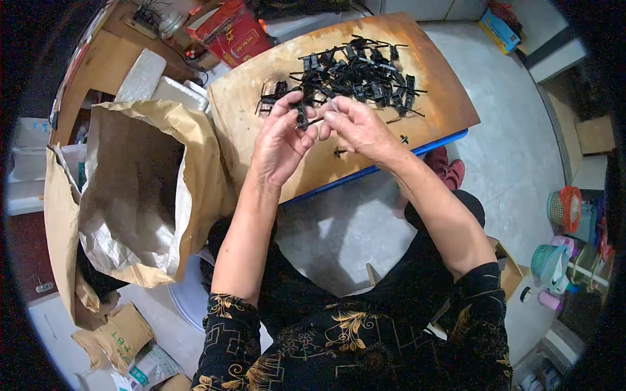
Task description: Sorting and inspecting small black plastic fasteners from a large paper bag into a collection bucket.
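My left hand is closed on a small black plastic part, held above the near side of a wooden board. Close beside it, my right hand is pinched, thumb against fingers. A thin dark end of the part reaches toward its fingertips; whatever lies between them is too small to make out. Beyond both hands, a loose pile of similar black plastic parts with thin arms spreads over the board. Two small black pieces lie apart from the pile, one piece by my right wrist.
To the left stands a large open brown paper sack with a pale lining, against the board. The board's near edge has a blue rim. A red box and white foam sit behind. Baskets stand far right.
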Demonstrator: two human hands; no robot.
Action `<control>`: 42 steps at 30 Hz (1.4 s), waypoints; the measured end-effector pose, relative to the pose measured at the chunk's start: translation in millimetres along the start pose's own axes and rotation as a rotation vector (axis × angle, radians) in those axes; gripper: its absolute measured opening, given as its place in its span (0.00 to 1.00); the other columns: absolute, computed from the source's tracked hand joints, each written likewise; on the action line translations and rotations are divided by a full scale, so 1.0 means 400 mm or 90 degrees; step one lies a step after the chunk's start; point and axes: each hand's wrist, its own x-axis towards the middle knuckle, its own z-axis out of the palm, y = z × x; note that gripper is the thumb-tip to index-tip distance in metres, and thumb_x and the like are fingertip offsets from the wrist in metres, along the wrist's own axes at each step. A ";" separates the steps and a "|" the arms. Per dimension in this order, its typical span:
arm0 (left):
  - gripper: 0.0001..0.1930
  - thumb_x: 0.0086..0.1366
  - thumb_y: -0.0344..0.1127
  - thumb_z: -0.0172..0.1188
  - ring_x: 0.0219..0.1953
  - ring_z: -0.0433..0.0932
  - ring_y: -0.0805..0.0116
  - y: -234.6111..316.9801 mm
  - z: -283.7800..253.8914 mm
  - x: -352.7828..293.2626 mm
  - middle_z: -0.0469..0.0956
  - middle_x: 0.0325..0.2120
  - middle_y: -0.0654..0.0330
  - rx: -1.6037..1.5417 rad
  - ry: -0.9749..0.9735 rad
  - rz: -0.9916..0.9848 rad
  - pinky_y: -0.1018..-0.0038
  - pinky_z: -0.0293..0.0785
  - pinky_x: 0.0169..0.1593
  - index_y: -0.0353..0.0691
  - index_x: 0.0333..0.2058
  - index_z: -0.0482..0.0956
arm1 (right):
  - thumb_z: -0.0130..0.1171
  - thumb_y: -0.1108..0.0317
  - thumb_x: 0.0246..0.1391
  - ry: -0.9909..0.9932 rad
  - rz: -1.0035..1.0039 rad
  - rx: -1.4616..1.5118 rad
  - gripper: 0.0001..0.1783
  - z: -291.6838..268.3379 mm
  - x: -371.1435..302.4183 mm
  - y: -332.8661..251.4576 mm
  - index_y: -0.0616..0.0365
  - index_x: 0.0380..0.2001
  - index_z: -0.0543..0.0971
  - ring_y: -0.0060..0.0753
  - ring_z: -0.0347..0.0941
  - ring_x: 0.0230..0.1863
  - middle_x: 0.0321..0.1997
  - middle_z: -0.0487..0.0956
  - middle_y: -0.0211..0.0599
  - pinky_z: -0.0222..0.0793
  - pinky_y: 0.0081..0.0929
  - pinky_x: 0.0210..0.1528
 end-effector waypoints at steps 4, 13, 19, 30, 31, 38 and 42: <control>0.20 0.62 0.33 0.50 0.29 0.76 0.67 -0.003 0.013 -0.002 0.74 0.38 0.51 0.076 0.004 -0.026 0.80 0.72 0.28 0.41 0.53 0.60 | 0.48 0.63 0.58 0.008 -0.026 0.050 0.10 -0.004 0.008 -0.001 0.57 0.36 0.70 0.08 0.55 0.13 0.23 0.71 0.25 0.50 0.08 0.13; 0.21 0.61 0.36 0.54 0.21 0.71 0.74 0.018 0.006 -0.034 0.73 0.28 0.56 0.105 -0.117 -0.090 0.85 0.63 0.20 0.39 0.52 0.65 | 0.53 0.62 0.55 -0.097 0.042 0.111 0.11 0.005 0.029 -0.007 0.54 0.38 0.70 0.06 0.54 0.13 0.22 0.74 0.25 0.46 0.07 0.12; 0.20 0.62 0.35 0.52 0.27 0.75 0.73 0.033 -0.002 -0.051 0.74 0.31 0.57 0.208 -0.053 -0.076 0.83 0.73 0.30 0.40 0.53 0.63 | 0.54 0.61 0.54 -0.059 0.068 0.007 0.11 0.025 0.042 -0.009 0.56 0.36 0.72 0.06 0.58 0.16 0.22 0.73 0.23 0.46 0.07 0.14; 0.17 0.64 0.27 0.43 0.33 0.74 0.75 0.015 -0.032 -0.074 0.73 0.35 0.59 0.657 0.041 0.113 0.77 0.74 0.34 0.39 0.52 0.63 | 0.48 0.58 0.58 0.018 -0.052 -0.070 0.15 0.093 0.091 0.055 0.59 0.36 0.72 0.08 0.58 0.16 0.19 0.68 0.20 0.51 0.10 0.15; 0.17 0.64 0.27 0.42 0.33 0.74 0.75 0.016 -0.033 -0.073 0.73 0.34 0.59 0.619 0.061 0.133 0.78 0.74 0.34 0.39 0.52 0.63 | 0.45 0.56 0.59 0.024 0.024 -0.009 0.16 0.104 0.080 0.034 0.60 0.38 0.71 0.08 0.56 0.14 0.16 0.66 0.20 0.49 0.10 0.14; 0.16 0.64 0.26 0.42 0.30 0.73 0.76 0.017 -0.041 -0.065 0.72 0.31 0.59 0.556 0.094 0.152 0.79 0.74 0.33 0.35 0.51 0.63 | 0.41 0.56 0.61 0.003 0.100 0.055 0.18 0.136 0.064 0.026 0.57 0.46 0.66 0.10 0.49 0.11 0.13 0.61 0.20 0.43 0.10 0.10; 0.16 0.64 0.26 0.42 0.29 0.73 0.76 0.020 -0.033 -0.064 0.72 0.30 0.60 0.564 0.103 0.146 0.79 0.75 0.32 0.35 0.51 0.64 | 0.41 0.57 0.61 -0.002 0.087 0.084 0.16 0.139 0.066 0.027 0.57 0.45 0.65 0.10 0.49 0.10 0.13 0.60 0.20 0.43 0.10 0.10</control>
